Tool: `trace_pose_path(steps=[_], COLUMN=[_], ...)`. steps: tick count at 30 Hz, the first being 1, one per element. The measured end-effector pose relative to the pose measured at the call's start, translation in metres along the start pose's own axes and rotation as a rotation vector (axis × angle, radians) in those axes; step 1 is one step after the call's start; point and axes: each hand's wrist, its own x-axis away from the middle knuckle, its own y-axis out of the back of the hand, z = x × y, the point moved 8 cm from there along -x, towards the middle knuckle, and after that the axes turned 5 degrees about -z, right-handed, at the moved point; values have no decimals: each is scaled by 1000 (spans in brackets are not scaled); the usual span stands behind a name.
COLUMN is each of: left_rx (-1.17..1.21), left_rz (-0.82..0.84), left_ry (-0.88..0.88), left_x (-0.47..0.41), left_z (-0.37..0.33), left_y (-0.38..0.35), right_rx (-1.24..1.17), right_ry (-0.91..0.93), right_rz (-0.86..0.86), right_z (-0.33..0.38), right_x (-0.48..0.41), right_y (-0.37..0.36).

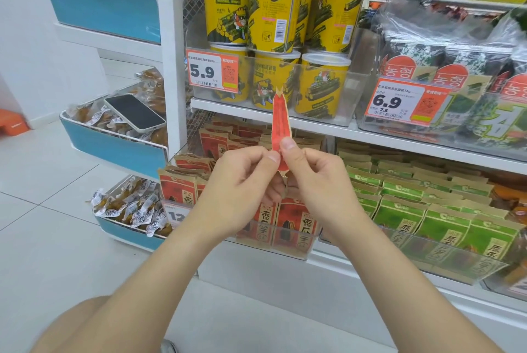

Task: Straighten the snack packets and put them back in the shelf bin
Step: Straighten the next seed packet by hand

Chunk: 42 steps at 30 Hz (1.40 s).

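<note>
At ten o'clock from the hands, a phone (134,113) lies face up on a blue-fronted bin of wrapped snacks. The left hand (239,181) and right hand (316,178) meet, both pinching the lower part of a red snack packet (281,121). It stands upright, seen edge-on, slim, with brown crimped ends, pointing to twelve o'clock. At six o'clock sits the clear shelf bin (293,253) of matching packets, with green packets (445,218) at four o'clock.

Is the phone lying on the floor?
No, the phone lies up on top of the blue-fronted bin at the left.
</note>
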Motion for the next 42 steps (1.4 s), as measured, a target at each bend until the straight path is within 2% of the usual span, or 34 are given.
trace_pose_path(steps=[4, 12, 17, 20, 22, 24, 26, 29, 32, 35, 39, 42], left_rx=[-36, -8, 99, -74, -112, -68, -24, -19, -55, -10, 84, 220], left_rz=[49, 47, -92, -65, -21, 37, 113, 300, 386, 270, -53, -181], left_ry=[-51, -29, 116, 91, 63, 80, 133, 225, 226, 190, 187, 277], left_x=[1, 0, 1, 4, 4, 3, 4, 10, 17, 12, 5, 8], left_z=[-1, -3, 2, 2, 5, 8, 11, 16, 15, 13, 10, 12], left_y=[1, 0, 8, 8, 7, 5, 3, -6, -14, -12, 11, 15], right_rx=[-48, -17, 314, 589, 708, 637, 356, 27, -7, -3, 26, 13], right_ry=[1, 36, 69, 192, 179, 111, 11, -127, -72, -42, -10, -13], right_rz=[115, 119, 26, -73, -63, -32, -51, -214, -257, -230, -96, -49], right_z=[2, 1, 3, 11, 10, 9, 10, 5, 7, 7, 12, 12], right_x=[2, 0, 4, 9, 8, 7, 7, 3, -3, -3, 2, 5], right_y=[-5, 0, 7, 10, 10, 14, 20, 32, 37, 37, 20, 11])
